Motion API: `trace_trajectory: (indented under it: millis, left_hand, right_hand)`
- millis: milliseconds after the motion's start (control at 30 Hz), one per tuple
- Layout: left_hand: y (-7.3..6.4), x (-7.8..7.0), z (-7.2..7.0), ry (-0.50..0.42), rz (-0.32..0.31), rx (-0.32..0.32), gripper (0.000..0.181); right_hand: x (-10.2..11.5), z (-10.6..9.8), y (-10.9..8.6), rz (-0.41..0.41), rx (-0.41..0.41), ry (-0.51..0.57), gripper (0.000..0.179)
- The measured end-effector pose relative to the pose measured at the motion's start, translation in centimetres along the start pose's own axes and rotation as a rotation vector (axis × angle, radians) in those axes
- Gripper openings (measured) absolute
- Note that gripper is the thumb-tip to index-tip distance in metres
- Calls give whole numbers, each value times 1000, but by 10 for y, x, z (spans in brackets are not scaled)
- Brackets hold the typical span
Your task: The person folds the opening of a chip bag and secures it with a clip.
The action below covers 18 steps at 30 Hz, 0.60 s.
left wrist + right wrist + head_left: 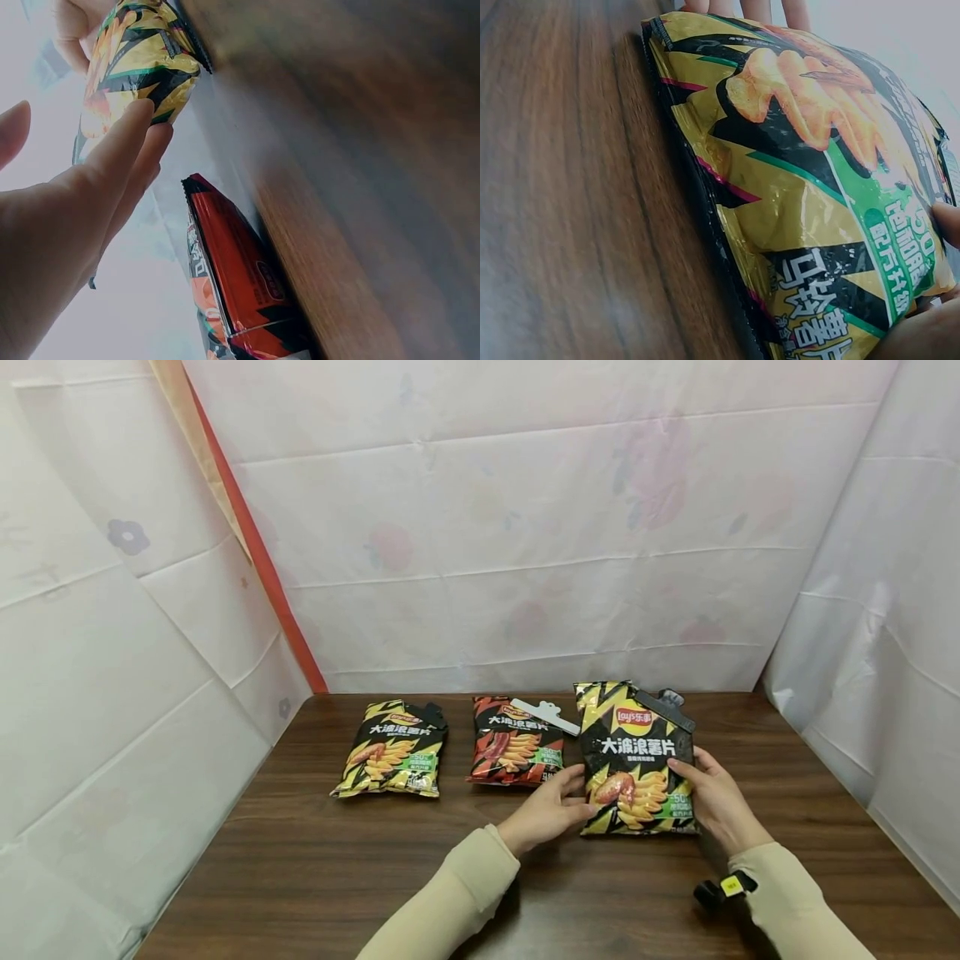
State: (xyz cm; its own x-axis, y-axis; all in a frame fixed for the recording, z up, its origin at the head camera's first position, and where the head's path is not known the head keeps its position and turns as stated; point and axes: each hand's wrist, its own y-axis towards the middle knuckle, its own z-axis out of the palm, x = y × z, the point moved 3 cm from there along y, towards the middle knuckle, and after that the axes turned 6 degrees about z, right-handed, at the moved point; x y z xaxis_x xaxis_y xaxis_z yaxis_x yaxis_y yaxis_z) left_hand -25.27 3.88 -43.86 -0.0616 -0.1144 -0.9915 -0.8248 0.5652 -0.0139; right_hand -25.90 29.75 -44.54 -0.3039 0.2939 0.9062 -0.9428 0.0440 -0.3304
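A black and yellow bag of potato chips is raised at the right, its printed front facing me. A black bag clip sits across its top right corner. My right hand grips the bag's right side, thumb on the front and fingers partly hidden behind. Against the left side rest the nearly straight fingers of my left hand, its thumb apart from the bag in the left wrist view. In the right wrist view the bag's bottom seam is at or close to the table; contact is unclear.
A red and black chip bag with a white clip lies left of the held bag. Farther left lies another black and yellow chip bag with a black clip. Pale sheets wall the brown wooden table behind and at both sides.
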Motion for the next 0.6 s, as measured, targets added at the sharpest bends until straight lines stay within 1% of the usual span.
trace_trajectory:
  millis: [167, 300, 400, 600]
  left_hand:
    - [5, -2, 3, 24, -15, 21, 70]
    - [9, -3, 5, 84, -28, 18, 70]
    - [12, -4, 5, 130, -40, 10, 72]
    - [18, -4, 7, 152, -62, 22, 73]
  right_hand:
    - [2, -5, 5, 17, -30, -3, 23]
    - [4, -9, 9, 35, -52, -6, 31]
    - [5, -11, 12, 46, -63, -5, 33]
    - [7, -15, 18, 49, -78, -33, 34]
